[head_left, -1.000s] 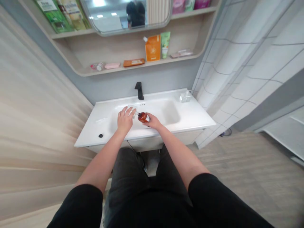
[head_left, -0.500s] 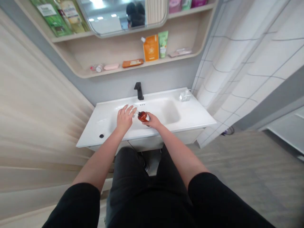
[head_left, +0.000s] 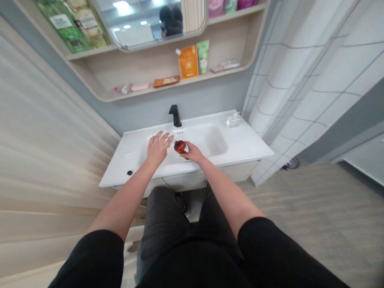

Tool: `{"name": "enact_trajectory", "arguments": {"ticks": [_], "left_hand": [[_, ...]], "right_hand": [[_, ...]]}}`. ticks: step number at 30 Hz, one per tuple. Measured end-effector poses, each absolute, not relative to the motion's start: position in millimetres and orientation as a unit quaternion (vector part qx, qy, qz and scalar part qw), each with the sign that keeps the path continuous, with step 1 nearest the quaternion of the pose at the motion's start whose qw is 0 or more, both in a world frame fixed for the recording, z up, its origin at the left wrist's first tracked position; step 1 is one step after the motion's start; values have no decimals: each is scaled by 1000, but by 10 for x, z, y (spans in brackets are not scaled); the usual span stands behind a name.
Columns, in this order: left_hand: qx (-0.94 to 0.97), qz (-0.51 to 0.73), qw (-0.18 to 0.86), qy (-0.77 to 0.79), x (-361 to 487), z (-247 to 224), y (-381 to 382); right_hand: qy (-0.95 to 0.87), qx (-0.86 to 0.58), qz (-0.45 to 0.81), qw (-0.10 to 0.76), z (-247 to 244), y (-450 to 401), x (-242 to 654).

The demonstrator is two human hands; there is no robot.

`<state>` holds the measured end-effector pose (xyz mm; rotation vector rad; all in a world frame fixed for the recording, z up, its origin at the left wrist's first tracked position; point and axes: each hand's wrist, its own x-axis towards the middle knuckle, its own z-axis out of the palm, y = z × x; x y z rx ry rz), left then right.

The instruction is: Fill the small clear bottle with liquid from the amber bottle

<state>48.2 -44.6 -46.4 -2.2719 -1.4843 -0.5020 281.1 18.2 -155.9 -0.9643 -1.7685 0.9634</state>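
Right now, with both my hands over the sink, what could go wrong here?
The brown bottle is tilted in your right hand, its neck close to the clear container in your left hand; any liquid might spill into the sink. Also, the small black round piece lies near the counter's front edge, by your left forearm, so a sweep could knock it off.
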Motion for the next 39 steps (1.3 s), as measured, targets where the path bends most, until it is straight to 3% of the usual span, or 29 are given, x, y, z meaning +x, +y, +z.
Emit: {"name": "enact_trajectory", "arguments": {"ticks": [39], "left_hand": [[-869,-123,196,-438,666,50,-270]], "right_hand": [[-686,-367,388,494,-1500,162,2821]]}}
